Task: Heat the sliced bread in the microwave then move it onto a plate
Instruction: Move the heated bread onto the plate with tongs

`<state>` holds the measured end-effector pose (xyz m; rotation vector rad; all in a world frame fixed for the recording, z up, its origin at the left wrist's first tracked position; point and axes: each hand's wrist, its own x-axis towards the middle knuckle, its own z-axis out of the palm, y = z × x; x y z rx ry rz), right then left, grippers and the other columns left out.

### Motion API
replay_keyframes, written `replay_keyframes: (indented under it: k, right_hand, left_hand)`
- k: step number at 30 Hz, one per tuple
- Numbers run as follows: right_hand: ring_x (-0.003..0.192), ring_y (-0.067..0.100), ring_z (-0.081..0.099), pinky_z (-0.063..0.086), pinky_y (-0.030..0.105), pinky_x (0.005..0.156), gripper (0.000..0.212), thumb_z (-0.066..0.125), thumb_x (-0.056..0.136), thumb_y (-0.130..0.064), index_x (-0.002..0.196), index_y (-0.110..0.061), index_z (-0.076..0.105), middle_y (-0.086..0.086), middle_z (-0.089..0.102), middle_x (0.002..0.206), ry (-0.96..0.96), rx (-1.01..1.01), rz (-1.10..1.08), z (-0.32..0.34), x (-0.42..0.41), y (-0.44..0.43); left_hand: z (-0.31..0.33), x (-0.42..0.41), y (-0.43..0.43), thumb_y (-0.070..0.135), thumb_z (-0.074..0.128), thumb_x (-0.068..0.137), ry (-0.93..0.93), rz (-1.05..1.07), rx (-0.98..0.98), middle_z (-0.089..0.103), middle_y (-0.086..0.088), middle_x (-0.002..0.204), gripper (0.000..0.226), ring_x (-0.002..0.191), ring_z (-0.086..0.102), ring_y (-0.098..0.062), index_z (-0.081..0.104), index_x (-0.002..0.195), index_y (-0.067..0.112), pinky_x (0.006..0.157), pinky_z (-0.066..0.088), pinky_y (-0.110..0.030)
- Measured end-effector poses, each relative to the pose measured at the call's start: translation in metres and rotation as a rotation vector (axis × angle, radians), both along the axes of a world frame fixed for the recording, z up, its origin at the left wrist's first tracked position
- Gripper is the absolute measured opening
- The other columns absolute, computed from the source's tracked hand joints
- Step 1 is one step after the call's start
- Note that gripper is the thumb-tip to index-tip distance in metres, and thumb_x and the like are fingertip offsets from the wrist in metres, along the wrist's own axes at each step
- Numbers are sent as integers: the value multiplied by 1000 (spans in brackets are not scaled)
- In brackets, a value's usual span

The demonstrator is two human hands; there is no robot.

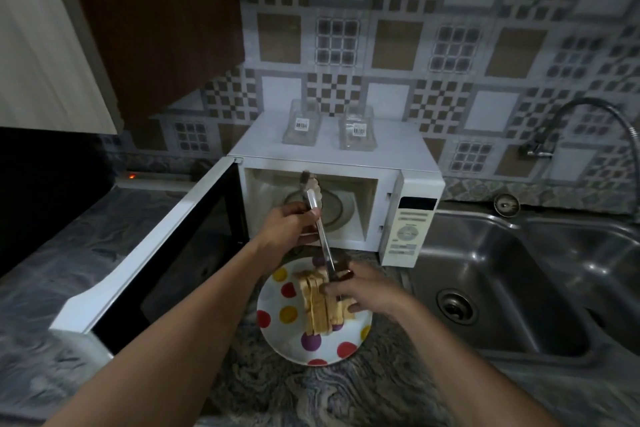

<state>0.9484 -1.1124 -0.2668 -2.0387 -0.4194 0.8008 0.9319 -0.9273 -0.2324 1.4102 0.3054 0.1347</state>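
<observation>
Here, in front of the open microwave (332,204), left hand (291,222) grips tongs (320,218) w/ right hand (360,291) pinching soft, light, crumbly bread (317,305) by its crusts on the plate (284,333).

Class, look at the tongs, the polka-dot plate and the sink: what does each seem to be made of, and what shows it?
Tongs: likely polished metal, silvery and glinting.
Polka-dot plate: probably glazed ceramic or melamine; smooth white, printed dots; cannot tell which.
Sink: brushed stainless steel, grey with soft reflections.

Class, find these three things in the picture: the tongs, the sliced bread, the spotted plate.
tongs (322,239): head view, on the metal shaft.
sliced bread (317,305): head view, on the slices' top crusts.
spotted plate (277,322): head view, on its bare left side.
</observation>
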Motion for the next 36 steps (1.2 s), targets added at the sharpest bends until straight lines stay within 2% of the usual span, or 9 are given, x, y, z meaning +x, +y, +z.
replay_keyframes:
  k: [2,5,9,14,16,21,27,32,36]
  right_hand:
    - [95,11,67,58,31,81,17,76,84,-21,98,-24,67,-1,71,102,-6,-49,48,0,4,-6]
    - [99,15,68,56,35,86,20,76,86,-15,104,-18,68,0,73,103,8,-17,36,-4,6,-12]
    - [100,12,70,55,36,87,9,71,92,-30,100,-25,70,-5,76,103,-24,81,4,-7,4,-16]
    - [101,13,69,58,40,89,19,65,95,-41,91,-23,70,-1,76,104,-80,148,-45,-8,-1,-15]
    - [102,11,70,59,37,88,19,69,93,-40,99,-22,72,-3,76,105,-48,179,-36,-9,-1,-14]
    - [95,15,71,53,37,84,25,76,86,-9,108,-20,70,-1,77,103,53,164,53,-11,3,-11]
    - [95,11,72,54,34,82,12,74,91,-21,101,-22,68,-5,78,99,-13,185,12,-11,2,-10]
    - [94,12,73,58,31,77,41,78,87,-31,121,-17,61,-1,77,103,-52,247,-64,-15,1,-6]
    - [86,20,72,56,34,76,27,78,86,-23,104,-12,61,8,76,93,-141,362,-220,-7,4,2]
  left_hand:
    - [3,3,0,12,62,94,-8,-4,3,70,-14,105,21,98,70,-31,67,111,0,83,59,-36]
    - [3,5,-4,10,61,95,-13,-8,-17,71,-14,105,19,95,71,-29,67,109,1,76,59,-33]
    - [0,5,-10,11,59,96,7,-25,-45,70,-14,104,14,91,70,-27,67,104,3,68,59,-28]
    - [-4,3,-9,11,60,96,16,-20,-54,68,-15,104,19,91,70,-27,66,110,0,69,59,-28]
    - [-2,1,-8,11,60,96,2,-3,-46,67,-16,103,22,92,68,-29,65,113,-2,65,58,-26]
    - [-1,-2,-1,13,61,96,-1,25,-38,67,-19,103,22,93,69,-32,66,112,-1,63,58,-28]
    - [-3,-6,-1,14,60,97,-8,-1,-8,66,-20,111,22,102,67,-34,64,115,2,65,58,-25]
    - [-1,-3,0,14,61,96,-9,4,-26,69,-14,104,21,97,69,-30,66,113,3,70,58,-29]
    - [-4,-1,-5,12,62,95,19,-21,-70,67,-17,97,21,92,70,-35,65,110,-3,70,59,-36]
